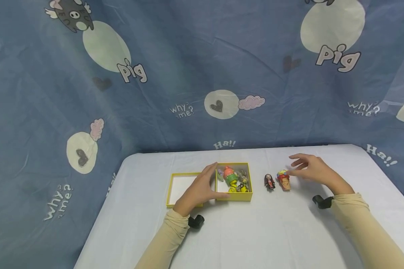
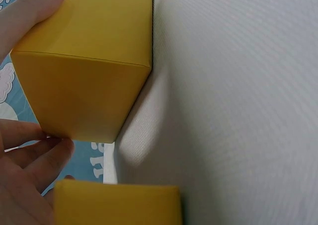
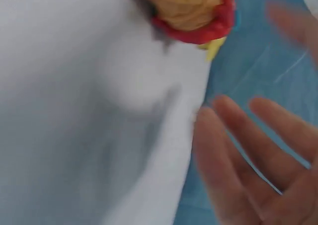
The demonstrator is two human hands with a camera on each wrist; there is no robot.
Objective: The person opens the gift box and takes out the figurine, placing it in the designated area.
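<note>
While smooth & square-edged, yellow box in pinch of L grip, R grip spread nr waffle-textured cone fig

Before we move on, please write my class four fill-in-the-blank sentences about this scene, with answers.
1. The left hand grips a box whose walls are ____.
2. In the head view, the shallow tray lies to the ____ of that box.
3. Counting the dark-haired figure and cone-shaped figure, ____ toys lie outside the box.
4. The right hand holds ____.

Missing words: yellow; left; two; nothing.
</note>
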